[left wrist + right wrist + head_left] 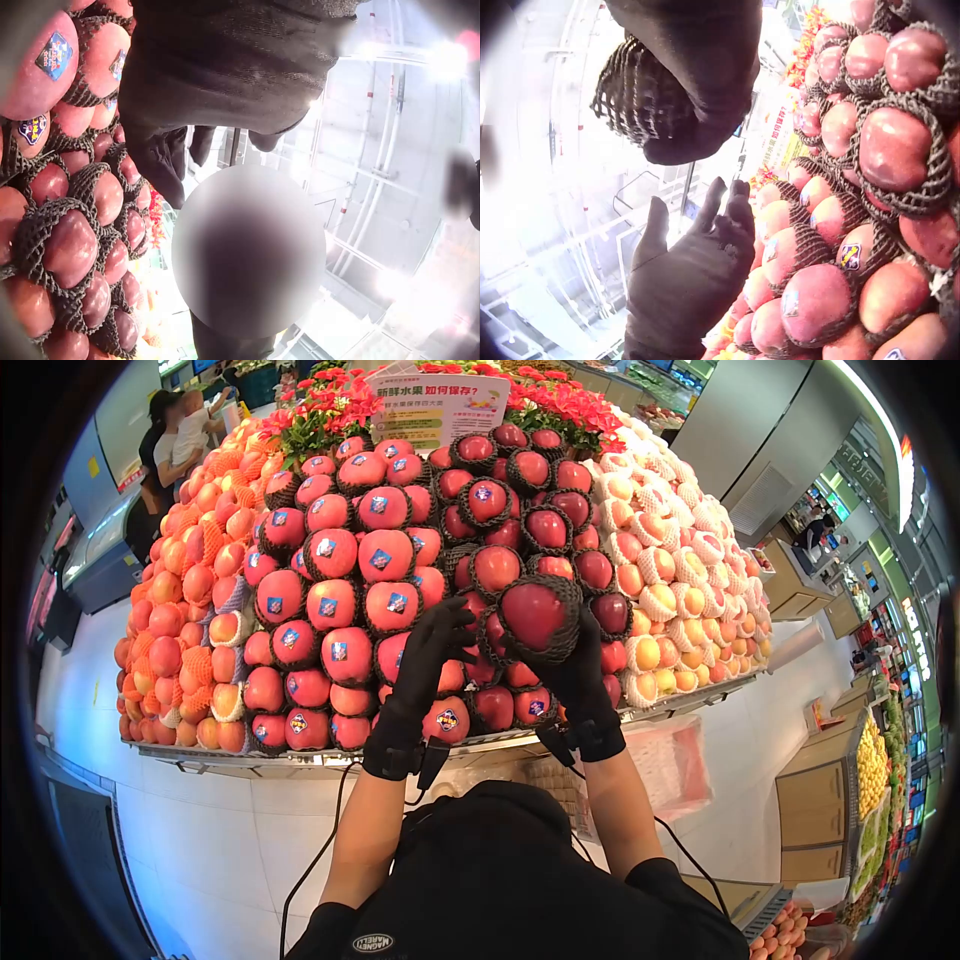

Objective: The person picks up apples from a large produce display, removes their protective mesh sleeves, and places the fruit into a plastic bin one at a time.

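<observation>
A dark red apple (535, 615) in a black foam net is gripped by my right hand (585, 685), raised in front of the fruit display. The right wrist view shows the net (639, 94) bulging out beside the curled, black-gloved fingers. My left hand (425, 665), also gloved in black, is held up to the left of that apple with its fingers loosely spread and nothing in them. Behind both hands rise stacked rows of red apples (328, 603), many with blue stickers and dark nets. Darker netted apples (497, 568) fill the column behind the held one.
Orange-netted fruit (200, 670) lies at the display's left, white-netted fruit (680, 600) at its right. A printed sign (435, 415) stands at the top between red flowers (565, 415). A pink crate (670, 765) sits below the right edge. People stand at the upper left.
</observation>
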`<state>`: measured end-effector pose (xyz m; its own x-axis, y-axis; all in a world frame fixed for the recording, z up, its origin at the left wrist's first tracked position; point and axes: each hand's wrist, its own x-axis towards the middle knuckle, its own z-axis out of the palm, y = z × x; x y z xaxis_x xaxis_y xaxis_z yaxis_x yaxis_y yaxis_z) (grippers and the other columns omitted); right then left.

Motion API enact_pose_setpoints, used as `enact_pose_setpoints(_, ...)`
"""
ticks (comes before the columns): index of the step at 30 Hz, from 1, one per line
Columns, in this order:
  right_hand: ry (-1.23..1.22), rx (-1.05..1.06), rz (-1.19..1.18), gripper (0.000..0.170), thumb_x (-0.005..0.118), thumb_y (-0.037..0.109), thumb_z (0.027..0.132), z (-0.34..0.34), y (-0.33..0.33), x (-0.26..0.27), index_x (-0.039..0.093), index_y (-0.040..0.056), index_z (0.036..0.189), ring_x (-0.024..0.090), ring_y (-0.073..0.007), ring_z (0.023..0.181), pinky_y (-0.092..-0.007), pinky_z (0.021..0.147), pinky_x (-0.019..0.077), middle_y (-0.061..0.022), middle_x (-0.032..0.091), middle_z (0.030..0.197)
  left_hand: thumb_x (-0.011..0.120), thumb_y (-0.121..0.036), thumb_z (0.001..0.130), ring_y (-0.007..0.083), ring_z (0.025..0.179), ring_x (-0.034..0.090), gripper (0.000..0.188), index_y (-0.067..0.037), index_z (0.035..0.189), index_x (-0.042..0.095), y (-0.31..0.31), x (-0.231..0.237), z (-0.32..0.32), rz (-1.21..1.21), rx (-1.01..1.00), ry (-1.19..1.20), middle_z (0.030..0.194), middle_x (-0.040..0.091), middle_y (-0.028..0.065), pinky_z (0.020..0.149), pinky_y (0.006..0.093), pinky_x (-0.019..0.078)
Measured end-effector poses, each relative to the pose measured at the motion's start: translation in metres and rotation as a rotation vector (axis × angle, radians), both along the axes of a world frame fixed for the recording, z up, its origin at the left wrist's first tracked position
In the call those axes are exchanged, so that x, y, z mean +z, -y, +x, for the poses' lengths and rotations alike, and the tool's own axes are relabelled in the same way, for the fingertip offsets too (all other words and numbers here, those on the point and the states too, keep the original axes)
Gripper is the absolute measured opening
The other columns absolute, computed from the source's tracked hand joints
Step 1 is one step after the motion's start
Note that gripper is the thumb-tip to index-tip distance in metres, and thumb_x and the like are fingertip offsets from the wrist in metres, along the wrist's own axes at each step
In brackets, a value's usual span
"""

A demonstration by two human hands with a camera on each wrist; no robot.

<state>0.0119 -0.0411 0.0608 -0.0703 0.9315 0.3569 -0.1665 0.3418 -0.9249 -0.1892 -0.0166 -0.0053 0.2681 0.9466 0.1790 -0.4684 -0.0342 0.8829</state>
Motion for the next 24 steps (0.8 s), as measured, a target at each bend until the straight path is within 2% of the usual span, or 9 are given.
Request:
enact_pose_setpoints(1,0.422,-0.167,0.265,0.064,0.078,0.004,0.07,0.001,0.001,0.001,0.047,0.0036,0.125,0.062,-0.0207,0.1,-0.0356,0.082,0.0555,-0.0092,0.059,0.114,0.046,-0.013,0.095,0.0194,0.103,0.058,0.041,-0.003,0.135,0.04,0.0,0.0,0.003,0.062,0.039,-0.009,0.122,0.055,0.0083,0.088,0.0317,0.0496)
enact_pose_setpoints(4,0.302,-0.237,0.207,0.062,0.08,0.005,0.068,-0.007,0.008,0.004,0.049,0.0041,0.122,0.063,-0.0208,0.098,-0.0366,0.083,0.0551,-0.0092,0.061,0.113,0.051,-0.008,0.092,0.0176,0.11,0.054,0.044,-0.001,0.134,0.041,0.004,0.009,0.014,0.177,0.141,-0.096,0.129,0.051,0.0087,0.094,0.0314,0.0453)
enact_pose_setpoints(7,0.345,-0.279,0.239,0.062,0.081,0.006,0.067,-0.013,0.01,0.009,0.049,0.0042,0.121,0.063,-0.0211,0.097,-0.0376,0.083,0.0548,-0.01,0.061,0.113,0.065,-0.007,0.085,0.02,0.119,0.048,0.055,-0.006,0.135,0.042,0.01,0.023,0.025,0.253,0.235,-0.042,0.132,0.047,0.0103,0.098,0.0325,0.0412)
enact_pose_setpoints(10,0.48,-0.244,0.276,0.062,0.079,0.005,0.068,-0.014,0.011,0.011,0.048,0.0037,0.122,0.062,-0.0223,0.1,-0.0397,0.084,0.0545,-0.0116,0.059,0.115,0.068,-0.008,0.082,0.0205,0.122,0.045,0.062,-0.006,0.137,0.04,0.027,0.056,0.035,0.344,0.265,-0.1,0.135,0.044,0.0106,0.1,0.0337,0.0403)
enact_pose_setpoints(13,0.369,-0.202,0.196,0.065,0.079,0.005,0.068,-0.017,0.009,0.003,0.046,0.0034,0.124,0.059,-0.0233,0.106,-0.0395,0.088,0.0528,-0.0125,0.055,0.12,0.069,-0.009,0.08,0.0205,0.127,0.041,0.071,-0.005,0.141,0.034,0.019,0.05,0.046,0.406,0.29,-0.236,0.14,0.04,0.0111,0.104,0.0364,0.038)
enact_pose_setpoints(16,0.254,-0.172,0.117,0.069,0.079,0.005,0.068,-0.019,0.008,-0.006,0.043,0.0031,0.126,0.056,-0.0243,0.111,-0.0394,0.091,0.0512,-0.0134,0.051,0.126,0.075,-0.01,0.075,0.0199,0.127,0.041,0.081,-0.005,0.143,0.03,0.032,0.058,0.048,0.406,0.191,-0.152,0.141,0.039,0.0108,0.104,0.0356,0.038)
enact_pose_setpoints(19,0.266,-0.254,0.194,0.072,0.081,0.006,0.066,-0.024,0.012,-0.002,0.042,0.0031,0.127,0.056,-0.0234,0.11,-0.0387,0.093,0.0506,-0.0132,0.052,0.124,0.079,-0.01,0.071,0.0194,0.126,0.041,0.089,-0.006,0.144,0.028,0.028,0.05,0.049,0.436,0.196,-0.174,0.141,0.039,0.0106,0.103,0.0343,0.0384)
enact_pose_setpoints(22,0.341,-0.334,0.232,0.075,0.083,0.008,0.063,-0.024,0.012,-0.005,0.042,0.0028,0.126,0.056,-0.0229,0.109,-0.0384,0.092,0.0506,-0.0128,0.052,0.122,0.078,-0.009,0.072,0.019,0.125,0.042,0.09,-0.006,0.145,0.027,0.027,0.048,0.046,0.406,0.169,-0.181,0.141,0.039,0.0103,0.103,0.0341,0.0388)
enact_pose_setpoints(24,0.253,-0.289,0.165,0.078,0.085,0.01,0.061,-0.025,0.011,-0.008,0.042,0.003,0.126,0.057,-0.0224,0.109,-0.0378,0.092,0.0505,-0.0123,0.052,0.122,0.077,-0.009,0.073,0.0187,0.125,0.043,0.087,-0.005,0.144,0.028,0.026,0.045,0.045,0.448,0.194,-0.217,0.14,0.04,0.0099,0.103,0.0339,0.039)
